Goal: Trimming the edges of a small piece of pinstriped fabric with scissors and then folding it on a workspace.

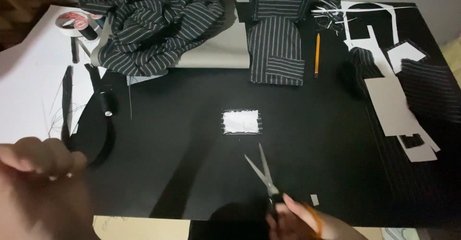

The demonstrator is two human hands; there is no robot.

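My right hand (300, 221) at the bottom edge holds a pair of scissors (261, 173) by orange handles, blades parted and pointing up toward a small white rectangular patch (241, 122) edged with dark stitching in the middle of the black surface (312, 139). My left hand (41, 182), blurred at the lower left, has its fingers curled over the edge of a black strip of material (93, 141) beside a black thread spool (105, 103).
Striped black fabric (158, 24) is heaped at the top, with a folded striped piece (277, 48) beside it. A pencil (317, 55) lies upright-ways. White paper pattern pieces (391, 105) and striped scraps cover the right. White sheet (33, 77) and tape rolls (72, 21) are at left.
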